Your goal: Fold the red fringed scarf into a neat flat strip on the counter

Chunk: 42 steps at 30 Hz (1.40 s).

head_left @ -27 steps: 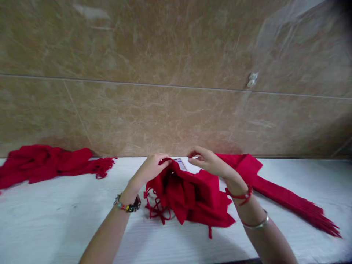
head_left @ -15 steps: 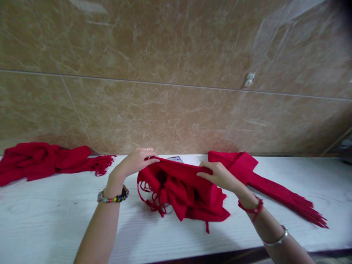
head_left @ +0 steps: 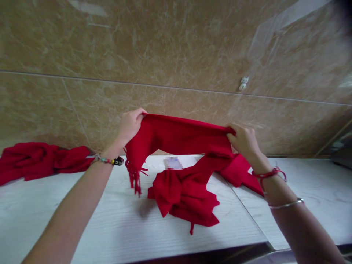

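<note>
A red fringed scarf (head_left: 187,135) is stretched between my two hands above the table. My left hand (head_left: 132,126) is closed on its upper left edge, and the fringed end hangs down below that hand. My right hand (head_left: 243,139) grips the upper edge farther right. From there the cloth drops and runs back into a crumpled heap on the table, which is the rest of the same scarf. Behind my right hand and forearm lies a second red scarf (head_left: 236,172), partly hidden.
Another crumpled red scarf (head_left: 35,161) lies at the left, against the tiled wall (head_left: 176,55). A pixelated flat object (head_left: 173,163) rests on the white wood-grain table (head_left: 115,223) near the wall. A small white fitting (head_left: 243,83) sits on the wall. The table's front edge runs along the bottom.
Both hands have risen and moved apart, pulling a length of the scarf up off the heap and taut. The fringed end now hangs at the left.
</note>
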Motion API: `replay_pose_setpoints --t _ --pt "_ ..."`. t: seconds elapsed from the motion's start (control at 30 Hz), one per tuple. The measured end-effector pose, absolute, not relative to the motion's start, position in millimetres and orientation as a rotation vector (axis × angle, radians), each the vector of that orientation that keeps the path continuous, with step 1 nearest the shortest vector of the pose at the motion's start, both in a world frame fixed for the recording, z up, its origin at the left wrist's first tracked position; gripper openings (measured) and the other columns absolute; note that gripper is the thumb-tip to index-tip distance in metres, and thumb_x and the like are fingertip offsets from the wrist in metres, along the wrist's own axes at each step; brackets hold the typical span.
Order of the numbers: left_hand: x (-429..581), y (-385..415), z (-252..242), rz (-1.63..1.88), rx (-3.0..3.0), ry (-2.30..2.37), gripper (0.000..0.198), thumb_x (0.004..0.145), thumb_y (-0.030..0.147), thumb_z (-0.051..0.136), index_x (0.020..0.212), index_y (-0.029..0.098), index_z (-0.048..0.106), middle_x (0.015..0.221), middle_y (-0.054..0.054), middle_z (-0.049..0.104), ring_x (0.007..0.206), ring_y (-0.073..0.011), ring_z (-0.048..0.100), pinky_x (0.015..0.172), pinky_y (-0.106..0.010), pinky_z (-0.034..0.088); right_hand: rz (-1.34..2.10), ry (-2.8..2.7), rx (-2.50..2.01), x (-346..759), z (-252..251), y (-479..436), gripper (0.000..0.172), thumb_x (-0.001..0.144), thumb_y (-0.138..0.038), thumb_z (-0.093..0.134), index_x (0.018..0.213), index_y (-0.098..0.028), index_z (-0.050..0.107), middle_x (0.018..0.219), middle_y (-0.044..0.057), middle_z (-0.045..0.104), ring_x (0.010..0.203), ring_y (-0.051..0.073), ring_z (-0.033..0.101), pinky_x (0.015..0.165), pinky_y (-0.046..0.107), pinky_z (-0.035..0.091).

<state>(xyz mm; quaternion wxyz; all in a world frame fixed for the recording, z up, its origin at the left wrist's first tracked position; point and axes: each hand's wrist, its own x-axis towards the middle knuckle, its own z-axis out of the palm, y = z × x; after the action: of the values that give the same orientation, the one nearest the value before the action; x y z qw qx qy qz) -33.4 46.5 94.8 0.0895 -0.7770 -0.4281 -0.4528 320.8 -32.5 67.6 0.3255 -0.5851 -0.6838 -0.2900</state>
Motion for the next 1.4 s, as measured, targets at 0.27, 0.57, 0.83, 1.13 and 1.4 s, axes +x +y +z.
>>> replay_pose_setpoints --t 0.27,0.57,0.83,1.13,1.4 --pt "-65.2 -6.7 7.8 -0.304 -2.986 -0.989 0.029 0.087 0.02 0.033 0.087 0.016 0.062 0.093 -0.007 0.065 0.085 -0.0191 0.058 0.078 -0.028 0.041 -0.164 -2.497 -1.654 325.6 -27.0 -67.6 0.015 0.076 -0.021 0.051 0.078 -0.014 0.063 0.079 0.011 0.065 0.076 0.022 0.058 0.068 0.031 0.043" --pt "-106.4 -27.2 -41.8 -0.099 -3.303 -1.36 0.028 0.089 0.031 0.036 0.096 0.019 0.06 0.088 -0.002 0.065 0.078 -0.0146 0.059 0.071 -0.021 0.042 0.667 -2.566 -1.374 291.2 -14.3 -65.7 0.031 0.081 -0.035 0.048 0.1 -0.018 0.065 0.09 0.007 0.068 0.08 0.019 0.061 0.073 0.029 0.047" --pt "-93.7 -0.3 -91.4 -0.283 -3.25 -1.399 0.031 0.076 0.029 0.056 0.104 0.017 0.056 0.093 -0.005 0.063 0.083 -0.0178 0.057 0.076 -0.026 0.041 0.379 -2.641 -1.071 171.5 -51.4 -35.5 0.037 0.072 -0.024 0.062 0.108 -0.019 0.057 0.105 0.008 0.062 0.094 0.023 0.057 0.082 0.031 0.044" --pt "-86.5 -6.1 -92.5 -0.443 -3.259 -1.443 0.035 0.075 0.032 0.057 0.107 0.017 0.055 0.096 -0.006 0.062 0.085 -0.0188 0.056 0.077 -0.028 0.041 0.348 -2.57 -1.158 182.0 -65.5 -19.8 0.018 0.072 -0.019 0.061 0.09 -0.02 0.062 0.085 0.004 0.065 0.076 0.018 0.058 0.07 0.028 0.044" --pt "-63.0 -4.3 -78.0 -0.719 -3.29 -1.297 0.042 0.077 0.033 0.057 0.116 0.018 0.049 0.119 -0.009 0.051 0.108 -0.02 0.047 0.094 -0.031 0.033 0.267 -2.386 -1.192 185.9 -43.0 -27.7 0.015 0.078 -0.011 0.05 0.079 -0.014 0.065 0.084 0.008 0.066 0.079 0.017 0.058 0.074 0.028 0.043"
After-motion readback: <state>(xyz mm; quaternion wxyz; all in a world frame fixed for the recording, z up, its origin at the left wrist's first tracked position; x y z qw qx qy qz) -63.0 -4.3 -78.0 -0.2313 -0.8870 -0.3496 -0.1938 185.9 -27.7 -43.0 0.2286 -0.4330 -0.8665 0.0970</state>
